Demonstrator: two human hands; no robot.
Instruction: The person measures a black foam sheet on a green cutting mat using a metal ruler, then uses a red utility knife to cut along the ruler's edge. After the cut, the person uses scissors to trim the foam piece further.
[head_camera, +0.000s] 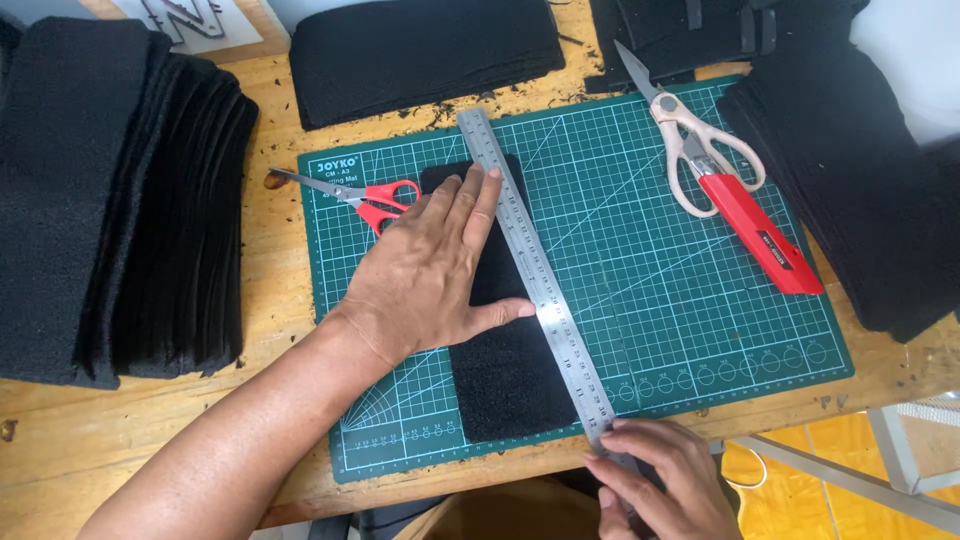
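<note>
Steel ruler (545, 300) lies diagonally along the right edge of a black foam piece (505, 370), both on the green cutting mat (700, 300). My left hand (430, 270) is spread flat, palm down on the foam, fingertips and thumb touching the ruler's left edge. My right hand (655, 480) pinches the ruler's near end, just past the mat's front edge; the fingers look closed on it, though the ruler tip is hidden under them.

Risk as I judge it: smooth metal over soft, springy foam could skate sideways if the left-hand pressure is uneven, and the line would go off square. The near end overhangs the mat, so a nudge from the right hand could pivot the whole rule. Fingertips sit close to the ruler's edge.

Textures: foam is matte, coarse, open-pored, rectangular. Ruler is thin, bright, with fine graduations. Mat is gridded, slightly glossy.

Further out: small red-handled scissors (360, 195) left of the foam; large cream-handled scissors (690, 140) and a red utility knife (760, 235) on the mat's right side. Stacks of black foam (110, 200) sit on the wooden tabletop (280, 260), with dark crumbs scattered about.
</note>
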